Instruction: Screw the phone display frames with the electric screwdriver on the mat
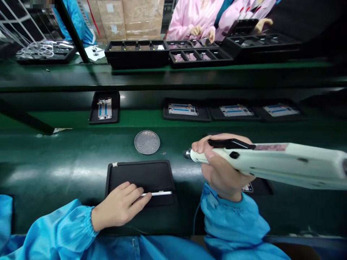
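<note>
My left hand (pixel 123 205) grips a thin phone part (pixel 161 193) between thumb and fingers. The part is tipped up on its long edge, so mostly a narrow silver-white side shows. Beneath it lies a black tray (pixel 141 173). In my right hand (pixel 223 171) is a pale green electric screwdriver (pixel 284 162) with a black lever, held level. Its tip points left, apart from the tray and the phone part. A round perforated metal dish (pixel 147 142) sits just beyond the tray, with a few tiny loose pieces (pixel 163 154), likely screws, beside it.
Several black trays with opened phone bodies (pixel 183 109) line the conveyor, one (pixel 105 108) farther left. Another tray (pixel 264 186) is partly hidden behind my right wrist. Black bins (pixel 137 57) and white cables (pixel 40 48) occupy the far shelf. People in pink and blue sleeves are beyond.
</note>
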Available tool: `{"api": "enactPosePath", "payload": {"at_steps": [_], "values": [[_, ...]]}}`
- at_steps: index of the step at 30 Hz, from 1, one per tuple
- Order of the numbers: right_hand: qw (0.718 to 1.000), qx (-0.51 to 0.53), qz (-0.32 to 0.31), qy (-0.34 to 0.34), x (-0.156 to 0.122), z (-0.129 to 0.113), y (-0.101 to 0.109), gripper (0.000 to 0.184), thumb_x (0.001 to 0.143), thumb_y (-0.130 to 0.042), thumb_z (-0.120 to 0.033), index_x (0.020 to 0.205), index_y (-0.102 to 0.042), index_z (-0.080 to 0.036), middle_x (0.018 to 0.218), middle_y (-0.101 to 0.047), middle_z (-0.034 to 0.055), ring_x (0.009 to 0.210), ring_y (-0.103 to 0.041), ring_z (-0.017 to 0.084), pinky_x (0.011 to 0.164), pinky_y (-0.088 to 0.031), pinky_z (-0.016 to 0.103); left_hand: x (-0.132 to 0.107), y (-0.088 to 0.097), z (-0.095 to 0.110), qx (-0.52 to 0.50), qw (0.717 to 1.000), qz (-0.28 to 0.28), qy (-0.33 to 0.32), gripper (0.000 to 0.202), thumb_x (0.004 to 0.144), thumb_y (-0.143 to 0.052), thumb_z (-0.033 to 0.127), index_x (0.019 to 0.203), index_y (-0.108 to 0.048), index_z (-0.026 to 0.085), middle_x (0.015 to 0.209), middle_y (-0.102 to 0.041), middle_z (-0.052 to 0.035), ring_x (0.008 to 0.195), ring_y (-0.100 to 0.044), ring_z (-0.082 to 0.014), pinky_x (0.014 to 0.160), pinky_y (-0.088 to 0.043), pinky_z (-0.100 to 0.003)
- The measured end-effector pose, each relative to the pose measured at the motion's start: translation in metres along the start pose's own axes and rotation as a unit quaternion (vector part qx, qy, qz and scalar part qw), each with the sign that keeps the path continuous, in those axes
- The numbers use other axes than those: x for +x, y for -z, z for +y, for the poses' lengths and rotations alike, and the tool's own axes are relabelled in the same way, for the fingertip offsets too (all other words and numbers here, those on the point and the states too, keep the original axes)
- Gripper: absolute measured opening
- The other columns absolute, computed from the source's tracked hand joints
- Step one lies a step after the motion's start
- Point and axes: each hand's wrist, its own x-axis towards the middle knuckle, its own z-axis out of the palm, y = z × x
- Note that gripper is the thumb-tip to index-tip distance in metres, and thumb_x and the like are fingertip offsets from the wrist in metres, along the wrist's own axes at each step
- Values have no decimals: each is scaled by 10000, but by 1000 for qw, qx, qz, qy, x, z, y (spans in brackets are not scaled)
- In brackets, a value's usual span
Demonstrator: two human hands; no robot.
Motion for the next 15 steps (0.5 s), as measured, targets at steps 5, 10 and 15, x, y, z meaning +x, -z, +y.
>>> {"api": "enactPosePath", "payload": {"at_steps": [5, 10, 15], "values": [[1000, 8, -25, -4, -1, -1, 6, 223, 747, -688, -116, 934, -657, -233, 681, -632, -20, 610, -623, 167, 577, -532, 363, -2, 0, 1, 2, 1000, 1, -8, 363, 973, -367, 94, 1275, -566, 58, 1022, -657, -151, 841, -577, -199, 719, -495, -348], [999, -23, -25, -5, -3, 2, 10, 199, 780, -692, -150, 956, -647, -233, 714, -646, -12, 619, -642, 171, 595, -543, 365, 0, 0, 3, 5, 1000, 14, -11, 339, 961, -404, 79, 1248, -580, 44, 999, -657, -146, 832, -577, -198, 718, -489, -343], [997, -69, -18, -8, -5, 7, 12, 183, 791, -713, -229, 962, -647, -222, 716, -645, -11, 604, -629, 166, 634, -556, 393, 1, 1, 4, 10, 1000, 13, -13, 343, 966, -387, 88, 1244, -585, 47, 1002, -664, -148, 842, -575, -197, 720, -495, -342]]}}
